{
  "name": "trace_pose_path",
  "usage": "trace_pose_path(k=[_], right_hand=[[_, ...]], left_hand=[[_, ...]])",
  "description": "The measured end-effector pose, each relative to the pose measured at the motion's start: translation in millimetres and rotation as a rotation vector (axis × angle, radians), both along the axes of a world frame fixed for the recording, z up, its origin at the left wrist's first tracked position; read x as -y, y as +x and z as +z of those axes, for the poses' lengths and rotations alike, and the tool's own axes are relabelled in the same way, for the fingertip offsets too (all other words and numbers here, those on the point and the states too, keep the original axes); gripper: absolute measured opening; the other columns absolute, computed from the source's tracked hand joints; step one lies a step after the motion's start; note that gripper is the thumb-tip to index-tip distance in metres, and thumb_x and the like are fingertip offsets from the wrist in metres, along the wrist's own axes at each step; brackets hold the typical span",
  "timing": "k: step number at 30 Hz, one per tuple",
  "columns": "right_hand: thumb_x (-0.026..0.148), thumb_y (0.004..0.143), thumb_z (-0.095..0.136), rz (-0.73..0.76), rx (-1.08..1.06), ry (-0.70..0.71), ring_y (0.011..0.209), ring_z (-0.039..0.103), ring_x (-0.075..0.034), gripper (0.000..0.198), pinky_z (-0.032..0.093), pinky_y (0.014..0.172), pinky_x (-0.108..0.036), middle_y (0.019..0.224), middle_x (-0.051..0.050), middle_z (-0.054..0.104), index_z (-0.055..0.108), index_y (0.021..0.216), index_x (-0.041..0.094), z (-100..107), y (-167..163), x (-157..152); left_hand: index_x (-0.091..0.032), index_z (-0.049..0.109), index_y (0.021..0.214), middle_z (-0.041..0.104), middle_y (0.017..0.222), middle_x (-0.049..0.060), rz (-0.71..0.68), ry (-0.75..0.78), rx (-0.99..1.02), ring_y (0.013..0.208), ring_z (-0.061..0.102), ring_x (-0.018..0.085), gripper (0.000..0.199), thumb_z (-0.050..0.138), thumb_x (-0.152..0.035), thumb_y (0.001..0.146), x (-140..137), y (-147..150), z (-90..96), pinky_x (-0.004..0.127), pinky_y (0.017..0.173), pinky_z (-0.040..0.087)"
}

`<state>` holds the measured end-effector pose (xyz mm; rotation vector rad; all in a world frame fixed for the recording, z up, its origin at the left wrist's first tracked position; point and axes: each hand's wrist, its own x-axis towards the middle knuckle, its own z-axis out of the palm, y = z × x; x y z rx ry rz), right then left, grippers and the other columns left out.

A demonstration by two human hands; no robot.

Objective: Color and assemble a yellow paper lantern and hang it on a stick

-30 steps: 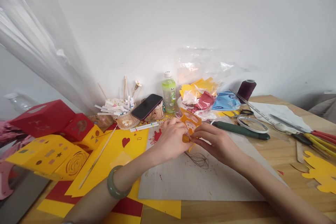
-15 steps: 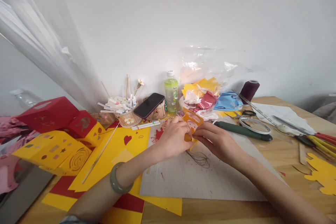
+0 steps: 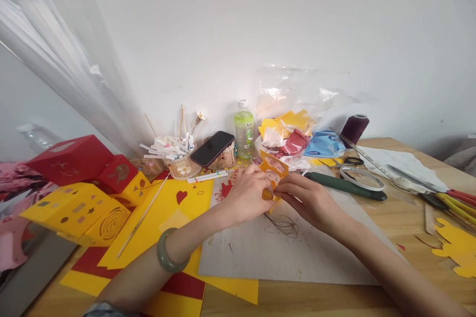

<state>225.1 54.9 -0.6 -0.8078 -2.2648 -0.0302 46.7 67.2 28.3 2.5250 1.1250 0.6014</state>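
Note:
Over the grey board (image 3: 245,257), my left hand (image 3: 250,193) is closed on a small yellow paper box (image 3: 274,162) with cut-out openings. My right hand (image 3: 303,193) pinches the same box from the right, fingers bent close to its lower edge. The fingertips of both hands meet there, and what lies between them is partly hidden. A loose tangle of dark thread (image 3: 284,227) lies on the board just below the box. Red paper scraps (image 3: 226,189) lie on the board beyond my left wrist.
Red boxes (image 3: 67,161) and yellow cut-out boxes (image 3: 78,210) stand at left beside yellow sheets (image 3: 148,223) with a thin stick. A phone (image 3: 212,148), green bottle (image 3: 243,131), bagged scraps (image 3: 286,129) and thread spool (image 3: 355,129) line the back. Scissors (image 3: 347,161) and a green-handled tool (image 3: 342,185) lie right.
Both hands keep their grip on the yellow paper box with almost no movement. The whole view has shifted very slightly.

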Motion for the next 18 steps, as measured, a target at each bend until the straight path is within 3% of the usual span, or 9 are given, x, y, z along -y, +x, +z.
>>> trace_pose_path(k=[18], right_hand=[[0.016, 0.088, 0.048, 0.002, 0.062, 0.037, 0.076, 0.059, -0.017, 0.012, 0.049, 0.062, -0.03, 0.083, -0.008, 0.064, 0.06, 0.087, 0.016, 3.4, 0.0, 2.7]], left_hand=[[-0.019, 0.06, 0.073, 0.063, 0.085, 0.0, -0.012, 0.022, -0.025, 0.097, 0.046, 0.02, 0.005, 0.06, -0.015, 0.073, -1.5, -0.2, -0.7, 0.035, 0.086, 0.039]])
